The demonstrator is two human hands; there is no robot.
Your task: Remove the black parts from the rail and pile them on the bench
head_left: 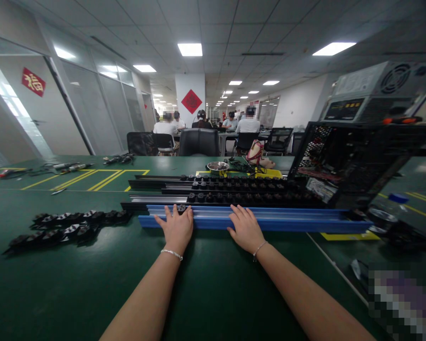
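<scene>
A long blue channel rail (pixel 287 222) lies across the green table in front of me. My left hand (pixel 177 229) is over its left part, fingers spread, with the thumb and a forefinger on either side of a small round black socket module (pixel 181 208) in the channel. Further right, my right hand (pixel 246 227) grips across the rail, its fingers over the far side and its thumb at the near side. Behind it lie black rails (pixel 145 199), with rows of black socket modules (pixel 234 196) in them. Two rows of loose black modules (pixel 71 219) lie to the left.
An open computer case (pixel 358 156) stands at the right with power supply units (pixel 372 85) on top. A clear container with a blue lid (pixel 397 199) is near the rail's right end. A metal bowl (pixel 218 166) and cables (pixel 119 158) lie further back. People sit beyond the table.
</scene>
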